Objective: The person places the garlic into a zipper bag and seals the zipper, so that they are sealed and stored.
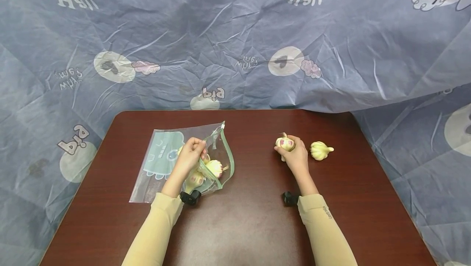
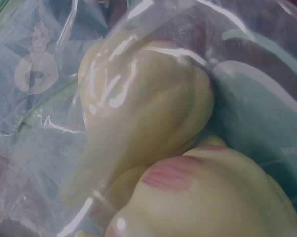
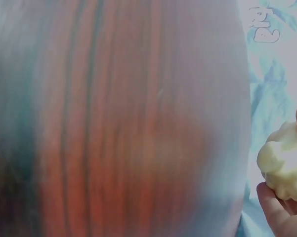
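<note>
My left hand point(image 1: 193, 151) pinches the upper edge of a clear zip bag point(image 1: 141, 192) with a green-rimmed mouth, which gapes toward the right. Several garlic bulbs lie inside, one garlic bulb point(image 1: 215, 168) close to the mouth; the left wrist view shows a garlic bulb point(image 2: 143, 94) through the plastic. Over the right part of the table my right hand point(image 1: 297, 153) grips another garlic bulb point(image 1: 285, 144) between thumb and fingers; the right wrist view has this held bulb point(image 3: 286, 165) at its right edge. A loose garlic bulb point(image 1: 320, 150) lies just right of that hand.
The dark reddish-brown table point(image 1: 235, 225) carries all of this. A blue printed cloth point(image 1: 235, 45) hangs behind the table and along its sides. Black wrist cameras sit at both cuffs, the left camera point(image 1: 190, 197) close to the bag.
</note>
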`<state>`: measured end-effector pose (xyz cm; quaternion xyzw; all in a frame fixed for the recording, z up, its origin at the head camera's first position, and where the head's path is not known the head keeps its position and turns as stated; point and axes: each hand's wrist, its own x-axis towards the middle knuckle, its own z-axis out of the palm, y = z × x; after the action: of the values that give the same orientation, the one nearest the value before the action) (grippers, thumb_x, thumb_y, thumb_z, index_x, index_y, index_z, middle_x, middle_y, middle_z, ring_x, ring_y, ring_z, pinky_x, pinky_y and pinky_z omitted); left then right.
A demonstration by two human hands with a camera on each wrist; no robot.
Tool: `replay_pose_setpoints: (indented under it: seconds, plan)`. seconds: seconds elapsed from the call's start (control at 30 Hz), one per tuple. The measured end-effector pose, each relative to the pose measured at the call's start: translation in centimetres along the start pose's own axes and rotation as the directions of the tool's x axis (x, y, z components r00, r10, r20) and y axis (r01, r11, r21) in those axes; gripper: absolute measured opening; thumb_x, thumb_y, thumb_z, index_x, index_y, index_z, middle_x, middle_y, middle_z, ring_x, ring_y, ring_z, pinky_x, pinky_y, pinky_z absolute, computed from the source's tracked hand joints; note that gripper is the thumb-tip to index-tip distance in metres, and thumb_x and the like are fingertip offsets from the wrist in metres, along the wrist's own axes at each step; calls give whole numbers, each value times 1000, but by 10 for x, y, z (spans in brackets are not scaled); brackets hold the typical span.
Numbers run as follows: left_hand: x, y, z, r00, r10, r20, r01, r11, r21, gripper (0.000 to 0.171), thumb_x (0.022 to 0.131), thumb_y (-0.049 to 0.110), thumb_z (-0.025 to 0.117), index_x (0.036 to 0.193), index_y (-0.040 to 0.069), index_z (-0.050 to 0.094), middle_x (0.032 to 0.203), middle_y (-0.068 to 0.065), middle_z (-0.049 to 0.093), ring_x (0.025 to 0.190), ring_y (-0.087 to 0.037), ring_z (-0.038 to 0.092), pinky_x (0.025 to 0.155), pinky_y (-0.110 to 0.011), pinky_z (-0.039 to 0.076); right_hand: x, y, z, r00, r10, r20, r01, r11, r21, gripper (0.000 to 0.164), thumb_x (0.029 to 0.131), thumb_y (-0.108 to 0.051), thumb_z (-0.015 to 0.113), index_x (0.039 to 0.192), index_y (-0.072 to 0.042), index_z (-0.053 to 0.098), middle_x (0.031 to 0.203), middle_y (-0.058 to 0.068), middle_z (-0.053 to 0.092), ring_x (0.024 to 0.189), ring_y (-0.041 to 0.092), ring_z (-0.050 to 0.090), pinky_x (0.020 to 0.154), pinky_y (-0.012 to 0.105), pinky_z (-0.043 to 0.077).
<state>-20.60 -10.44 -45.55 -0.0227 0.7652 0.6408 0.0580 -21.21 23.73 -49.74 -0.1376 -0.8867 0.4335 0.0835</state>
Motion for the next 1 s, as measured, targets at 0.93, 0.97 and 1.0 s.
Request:
replay_pose_setpoints:
  seconds: [0.93,0.97,1.0]
  plan:
    - [3,1,1,1000,21,17,-21,1000,-21,15,102,14,54,99,-1,51,68,-1,57,54,-7,52,59,-19,44,-54,-73,27,968,-187,169,157,972,177,65,74,-21,88,130,-11,57,119,10,61,88,22,64,68,18,50]
    - [3,1,1,1000,20,16,-20,1000,-21,15,102,14,54,99,-1,51,68,-1,57,54,-7,52,59,-19,44,-56,-74,31,963,-196,185,162,970,183,65,74,-20,88,130,-11,58,118,10,61,86,21,64,66,18,50]
    - [3,0,1,1000,18,14,-18,1000,-21,15,102,14,53,98,0,51,68,-1,57,54,-7,53,59,-19,44,-58,-75,34,957,-207,204,168,967,191,64,73,-19,88,130,-11,58,117,10,61,84,21,65,64,19,50]
